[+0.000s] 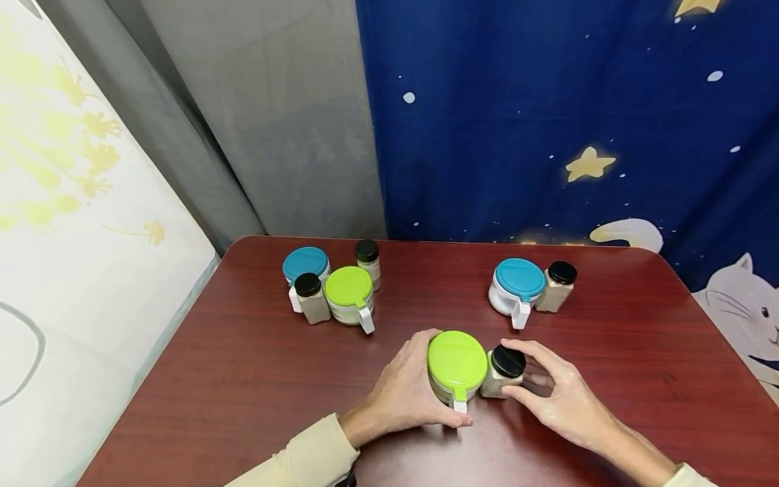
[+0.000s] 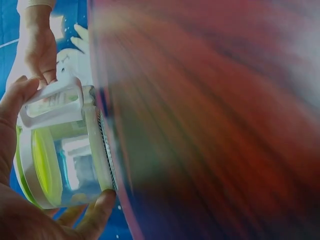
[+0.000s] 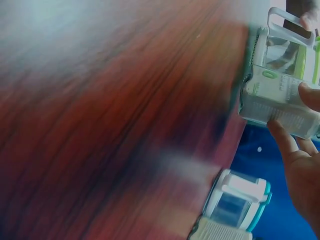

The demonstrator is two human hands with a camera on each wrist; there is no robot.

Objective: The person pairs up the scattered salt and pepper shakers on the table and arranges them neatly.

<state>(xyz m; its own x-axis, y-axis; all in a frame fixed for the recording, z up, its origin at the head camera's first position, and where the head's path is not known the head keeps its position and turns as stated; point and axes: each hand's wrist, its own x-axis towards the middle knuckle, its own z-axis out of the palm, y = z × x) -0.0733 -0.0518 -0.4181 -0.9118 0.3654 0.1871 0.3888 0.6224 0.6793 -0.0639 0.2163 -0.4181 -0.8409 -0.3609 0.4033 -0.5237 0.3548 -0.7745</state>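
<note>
My left hand (image 1: 414, 385) grips a seasoning jar (image 1: 456, 362) with a green lid and a white handle. In the left wrist view, the thumb lies at the handle (image 2: 52, 120) and the fingers come round the clear body (image 2: 75, 167). My right hand (image 1: 562, 402) holds a square spice bottle (image 1: 499, 382) with a black cap, thumb in front and fingers behind. Jar and bottle stand side by side on the red-brown table. From the right wrist view, the bottle (image 3: 272, 97) shows a printed label, with the jar's handle (image 3: 290, 27) beyond it.
At the back left, a blue-lidded jar (image 1: 305, 262), another green-lidded jar (image 1: 349, 287) and two black-capped bottles, one in front (image 1: 314, 304) and one behind (image 1: 368, 264), stand grouped. Behind my right hand are a blue-lidded jar (image 1: 519, 279) and a black-capped bottle (image 1: 555, 291). Curtains hang beyond the table (image 1: 243, 379).
</note>
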